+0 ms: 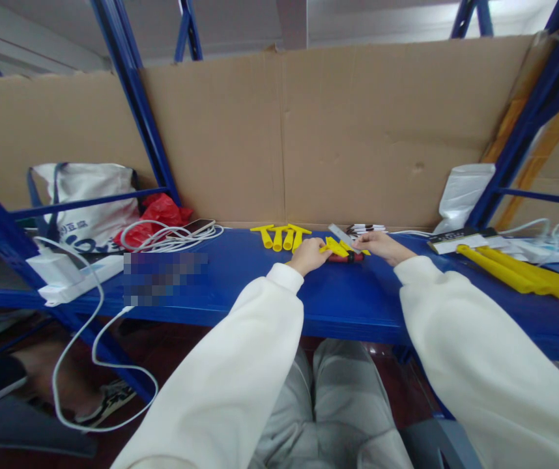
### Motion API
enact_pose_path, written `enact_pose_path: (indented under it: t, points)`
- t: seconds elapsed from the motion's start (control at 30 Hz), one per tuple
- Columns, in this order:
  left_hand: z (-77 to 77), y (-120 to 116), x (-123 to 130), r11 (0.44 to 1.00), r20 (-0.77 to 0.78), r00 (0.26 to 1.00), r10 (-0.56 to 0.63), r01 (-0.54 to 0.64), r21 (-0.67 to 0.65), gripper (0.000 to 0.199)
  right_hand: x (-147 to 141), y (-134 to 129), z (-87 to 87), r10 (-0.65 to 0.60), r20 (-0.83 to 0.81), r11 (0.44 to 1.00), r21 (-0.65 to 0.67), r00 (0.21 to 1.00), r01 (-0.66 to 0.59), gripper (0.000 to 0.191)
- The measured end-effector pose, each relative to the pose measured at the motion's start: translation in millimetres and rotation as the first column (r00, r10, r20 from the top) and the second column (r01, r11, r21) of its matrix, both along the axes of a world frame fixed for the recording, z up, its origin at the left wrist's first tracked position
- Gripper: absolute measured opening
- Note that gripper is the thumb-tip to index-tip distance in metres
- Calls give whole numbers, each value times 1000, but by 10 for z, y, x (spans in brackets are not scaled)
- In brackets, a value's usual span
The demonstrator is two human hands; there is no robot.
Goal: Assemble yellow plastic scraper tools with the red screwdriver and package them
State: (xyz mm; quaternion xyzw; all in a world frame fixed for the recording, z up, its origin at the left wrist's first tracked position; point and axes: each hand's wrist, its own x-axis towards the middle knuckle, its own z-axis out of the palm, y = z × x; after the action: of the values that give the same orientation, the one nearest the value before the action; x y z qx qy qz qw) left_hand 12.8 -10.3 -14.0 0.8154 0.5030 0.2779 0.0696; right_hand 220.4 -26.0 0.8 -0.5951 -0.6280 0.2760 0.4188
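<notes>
My left hand [309, 255] is closed on a small yellow piece [337, 247] over the blue table. On the right, the fingers of my right hand [378, 245] are pinched together at the lower end of a flat silvery strip [341, 234], which slants up to the left above the yellow piece. Below the yellow piece lies a dark red tool [346, 258], partly covered. Several yellow T-shaped parts [277, 239] stand in a row left of my left hand. Behind my hands is a bundle of white and black pens or sticks [366, 228].
Long yellow pieces [518, 273] lie at the right, beside a dark box [460, 240]. White cables [162, 236], a red bag [162, 212] and a power strip [81, 280] occupy the left. Cardboard [348, 130] stands behind the blue table [250, 286]. A person's foot [106, 398] shows lower left.
</notes>
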Motion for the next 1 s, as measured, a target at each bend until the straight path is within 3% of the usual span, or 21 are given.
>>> enact_pose_path:
  t: [0.23, 0.53, 1.0]
  points:
    - [9, -27, 8, 1000, 13, 1000, -15, 15, -6, 25, -112, 24, -77, -42, 4, 999, -26, 999, 42, 14]
    - [7, 3, 3, 1000, 66, 998, -18, 18, -2, 25, -182, 1, -53, -59, -177, 998, -23, 982, 55, 23]
    - [-18, 40, 1, 995, 116, 989, -91, 87, 45, 23, -255, -10, -81, -17, -78, 1000, -8, 997, 17, 16]
